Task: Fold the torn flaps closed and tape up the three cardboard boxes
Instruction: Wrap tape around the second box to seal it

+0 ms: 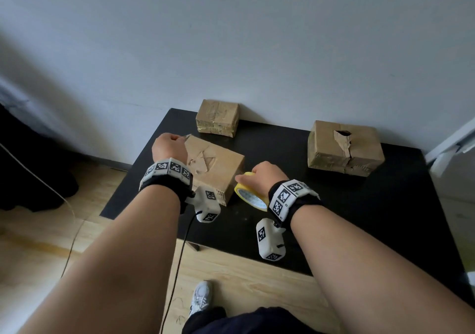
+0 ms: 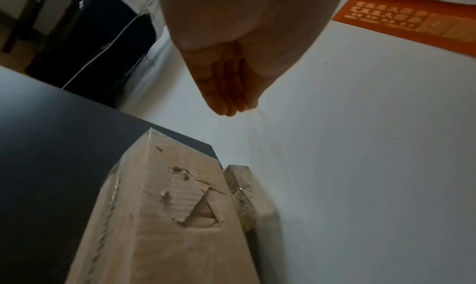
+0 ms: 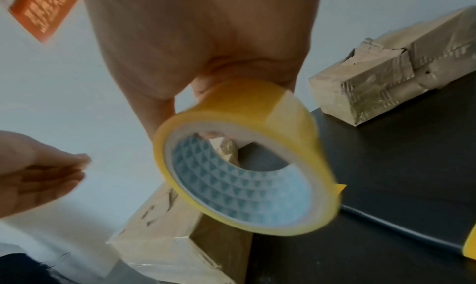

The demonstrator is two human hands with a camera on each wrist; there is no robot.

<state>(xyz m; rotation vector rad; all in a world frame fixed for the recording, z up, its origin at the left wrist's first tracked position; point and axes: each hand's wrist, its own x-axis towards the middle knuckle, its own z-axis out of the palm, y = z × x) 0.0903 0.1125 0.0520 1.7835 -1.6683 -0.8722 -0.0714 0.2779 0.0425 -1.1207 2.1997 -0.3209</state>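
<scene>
Three cardboard boxes stand on a black table (image 1: 334, 205). The near box (image 1: 218, 172) (image 2: 165, 217) (image 3: 165, 237) has torn triangular flaps lying flat on its top under clear tape. My left hand (image 1: 168, 147) (image 2: 226, 80) hovers over its far left corner, fingers straight and pressed together, not touching it. At the box's near right corner my right hand (image 1: 262, 177) grips a yellow tape roll (image 1: 250, 193) (image 3: 244, 166), a short free end sticking off the roll. The right box (image 1: 344, 146) (image 3: 386, 80) has a torn hole in its top. The far box (image 1: 217, 118) is taped over.
A white wall runs right behind the table, with an orange poster (image 2: 412, 17) on it. Wooden floor (image 1: 244, 277) lies below the table's near edge, with my shoe (image 1: 201, 295) and a black cable (image 1: 180, 256). A dark bulky object (image 1: 30, 169) stands at the left.
</scene>
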